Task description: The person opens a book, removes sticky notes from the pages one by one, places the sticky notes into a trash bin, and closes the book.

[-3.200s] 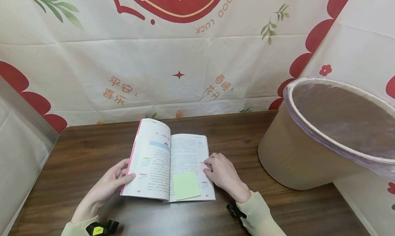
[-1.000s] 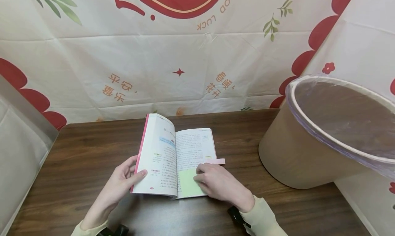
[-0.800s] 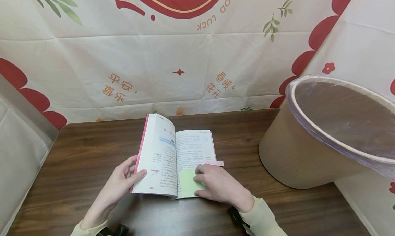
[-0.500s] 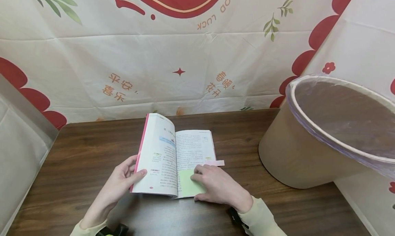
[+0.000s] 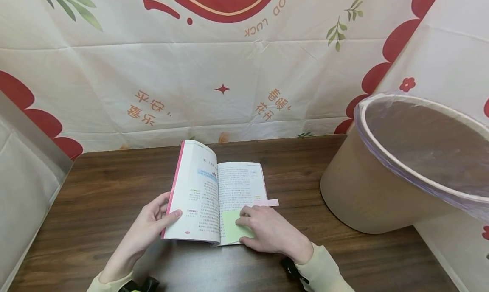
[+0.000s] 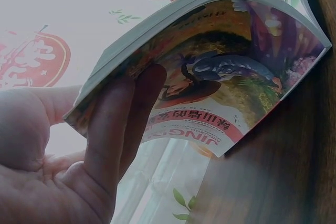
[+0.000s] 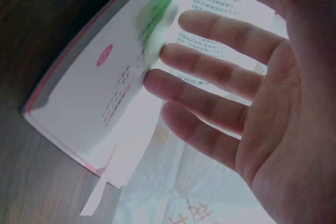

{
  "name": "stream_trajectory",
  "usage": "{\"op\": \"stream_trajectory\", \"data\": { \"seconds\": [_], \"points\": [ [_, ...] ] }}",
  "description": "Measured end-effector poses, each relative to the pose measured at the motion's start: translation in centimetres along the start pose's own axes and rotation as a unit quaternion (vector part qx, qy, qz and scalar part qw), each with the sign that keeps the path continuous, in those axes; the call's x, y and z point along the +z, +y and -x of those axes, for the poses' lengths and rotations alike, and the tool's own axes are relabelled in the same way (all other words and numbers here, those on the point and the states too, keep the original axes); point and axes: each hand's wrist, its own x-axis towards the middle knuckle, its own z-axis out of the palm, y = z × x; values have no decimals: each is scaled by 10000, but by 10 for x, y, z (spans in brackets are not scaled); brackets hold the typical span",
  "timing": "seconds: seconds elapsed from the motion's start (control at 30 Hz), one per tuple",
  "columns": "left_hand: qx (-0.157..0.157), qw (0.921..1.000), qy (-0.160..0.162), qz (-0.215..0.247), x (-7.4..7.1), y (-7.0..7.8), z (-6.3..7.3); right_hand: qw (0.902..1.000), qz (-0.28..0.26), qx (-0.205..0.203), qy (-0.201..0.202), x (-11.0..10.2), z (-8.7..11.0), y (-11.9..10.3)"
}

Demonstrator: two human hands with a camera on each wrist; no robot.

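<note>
An open paperback book (image 5: 238, 183) lies on the table, its left half lifted and curved. My left hand (image 5: 150, 220) grips that left half, thumb on the page and fingers behind the illustrated cover (image 6: 226, 72), as the left wrist view shows. On the lower right page is a green sticky note (image 5: 231, 230). My right hand (image 5: 273, 230) rests over this note's right part, fingertips at the paper. Its fingers are spread and loosely bent in the right wrist view. A pink paper strip (image 5: 269, 203) projects past the right page edge, just above the hand.
Dark wood table (image 5: 114, 190) surrounds the book. A large tan bin (image 5: 366, 194) with a plastic-lined rim (image 5: 359, 118) stands at the right. Behind hangs a white printed cloth (image 5: 191, 80), and a pale panel (image 5: 26, 207) borders the left side.
The pink paper, earlier flat under my right hand at the page margin, now sticks out past the edge. My right hand has shifted left onto the green note; the book has moved slightly right.
</note>
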Motion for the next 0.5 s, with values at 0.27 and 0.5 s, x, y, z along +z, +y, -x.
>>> {"op": "stream_trajectory", "data": {
  "seconds": [0.27,0.5],
  "points": [
    [30,10000,-32,26,0,-1,0,9995,293,94,116,2,-1,-5],
    [30,10000,-50,45,0,-1,1,9996,210,162,19,1,-3,-5]
  ]
}}
